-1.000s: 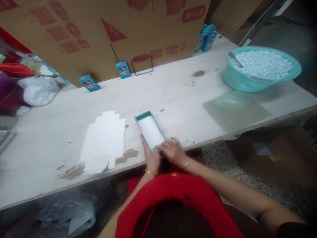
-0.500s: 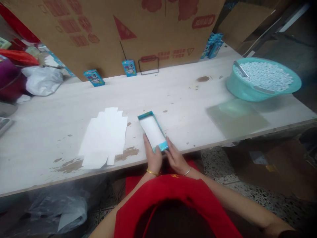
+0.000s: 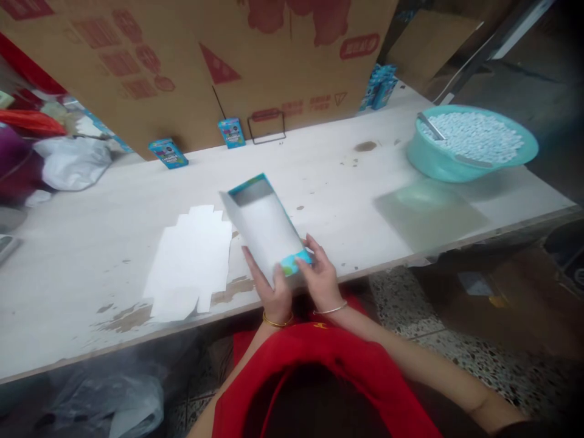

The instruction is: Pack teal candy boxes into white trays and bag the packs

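A half-folded cardboard box [image 3: 267, 222], white inside and blue outside, is held just above the table's front edge. Its near end and right side stand up, while the left side flares outward. My left hand [image 3: 272, 289] grips the near left part, thumb on the near end flap. On the near right corner, my right hand [image 3: 322, 271] is closed with its thumb on the blue flap. Left of the box lie flat white card blanks [image 3: 191, 258], partly overlapping.
Small blue printed boxes [image 3: 232, 132] stand against a big brown carton [image 3: 274, 67] at the back. A turquoise basin [image 3: 438, 159] of small white pieces, with a metal scoop, sits at the right. A white plastic bag [image 3: 73, 163] lies at the far left.
The box has been raised and tipped, so it looks larger, and its left side now flares outward. My right thumb has come onto the near flap. The camera view has shifted slightly.
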`<state>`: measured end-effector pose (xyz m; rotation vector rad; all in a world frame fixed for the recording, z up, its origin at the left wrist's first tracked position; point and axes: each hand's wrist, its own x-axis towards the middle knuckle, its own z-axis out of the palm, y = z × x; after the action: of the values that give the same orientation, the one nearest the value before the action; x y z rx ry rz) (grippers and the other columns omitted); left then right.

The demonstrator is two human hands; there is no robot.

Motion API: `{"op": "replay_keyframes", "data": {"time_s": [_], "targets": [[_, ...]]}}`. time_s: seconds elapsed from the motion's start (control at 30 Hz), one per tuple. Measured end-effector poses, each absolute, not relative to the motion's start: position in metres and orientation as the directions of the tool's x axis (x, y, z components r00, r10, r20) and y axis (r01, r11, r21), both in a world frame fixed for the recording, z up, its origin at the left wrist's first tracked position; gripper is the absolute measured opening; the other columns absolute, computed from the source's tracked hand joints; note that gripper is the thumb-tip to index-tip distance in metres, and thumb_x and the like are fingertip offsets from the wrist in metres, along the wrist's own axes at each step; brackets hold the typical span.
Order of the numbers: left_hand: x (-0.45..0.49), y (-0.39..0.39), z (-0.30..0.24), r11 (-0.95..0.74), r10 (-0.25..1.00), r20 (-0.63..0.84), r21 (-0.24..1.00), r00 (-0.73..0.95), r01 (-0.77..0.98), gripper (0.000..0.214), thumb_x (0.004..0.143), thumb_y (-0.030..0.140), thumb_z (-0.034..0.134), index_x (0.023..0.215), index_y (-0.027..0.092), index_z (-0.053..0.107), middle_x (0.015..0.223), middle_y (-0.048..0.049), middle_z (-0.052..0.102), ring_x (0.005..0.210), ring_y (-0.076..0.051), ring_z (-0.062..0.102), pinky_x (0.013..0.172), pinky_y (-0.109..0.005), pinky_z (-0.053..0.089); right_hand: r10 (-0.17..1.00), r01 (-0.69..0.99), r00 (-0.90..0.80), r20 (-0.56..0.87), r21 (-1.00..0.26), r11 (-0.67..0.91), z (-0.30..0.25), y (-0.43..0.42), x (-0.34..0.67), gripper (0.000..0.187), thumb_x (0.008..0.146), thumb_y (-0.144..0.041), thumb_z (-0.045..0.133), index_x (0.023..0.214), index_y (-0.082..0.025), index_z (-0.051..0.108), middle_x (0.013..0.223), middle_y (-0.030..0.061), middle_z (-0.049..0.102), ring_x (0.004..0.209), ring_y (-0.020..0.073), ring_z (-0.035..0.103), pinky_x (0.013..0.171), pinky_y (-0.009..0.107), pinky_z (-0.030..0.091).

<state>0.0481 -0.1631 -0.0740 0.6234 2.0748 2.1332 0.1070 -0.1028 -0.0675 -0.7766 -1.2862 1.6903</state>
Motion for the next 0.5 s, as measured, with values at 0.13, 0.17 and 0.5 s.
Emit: {"op": "replay_keyframes", "data": {"time_s": [0.13, 0.17, 0.5], "targets": [[0.049, -0.164, -0.086, -0.042, 0.36, -0.095, 0.992, -0.928, -0.118, 0.048, 0.078, 0.039, 0.064, 0.118, 0.014, 0.056, 0.117, -0.0128, 0.063, 0.105, -0.023, 0.062, 0.094, -0.036, 0.049, 0.9, -0.3, -0.421, 0.116, -0.954, -0.017, -0.054, -0.098, 0.102, 0.06, 0.077, -0.023, 0.06, 0.134, -0.025, 0.043, 0.115, 0.0054, 0.055, 0.101, 0.0164, 0.055, 0.085, 0.029, 0.049], [0.051, -0.164, -0.087, -0.026, 0.375, -0.124, 0.989, -0.919, -0.144, 0.042, 0.078, 0.041, 0.064, 0.109, 0.013, 0.06, 0.108, -0.0123, 0.067, 0.099, -0.023, 0.065, 0.091, -0.035, 0.051, 0.903, -0.297, -0.413, 0.119, -0.955, -0.01, -0.052, -0.098, 0.102, 0.061, 0.076, -0.022, 0.059, 0.135, -0.026, 0.041, 0.114, 0.0047, 0.055, 0.098, 0.0157, 0.055, 0.081, 0.027, 0.05], [0.048, -0.162, -0.06, -0.018, 0.375, 0.135, 0.99, -0.917, 0.138, 0.024, 0.083, 0.04, 0.052, 0.075, 0.018, 0.056, 0.068, -0.0042, 0.062, 0.061, -0.015, 0.059, 0.063, -0.028, 0.048, 0.794, -0.216, -0.605, -0.061, -0.947, -0.238, -0.04, -0.102, 0.104, 0.023, 0.079, -0.041, 0.055, 0.088, -0.02, 0.05, 0.066, -0.0043, 0.052, 0.053, 0.01, 0.05, 0.049, 0.023, 0.043]]}}
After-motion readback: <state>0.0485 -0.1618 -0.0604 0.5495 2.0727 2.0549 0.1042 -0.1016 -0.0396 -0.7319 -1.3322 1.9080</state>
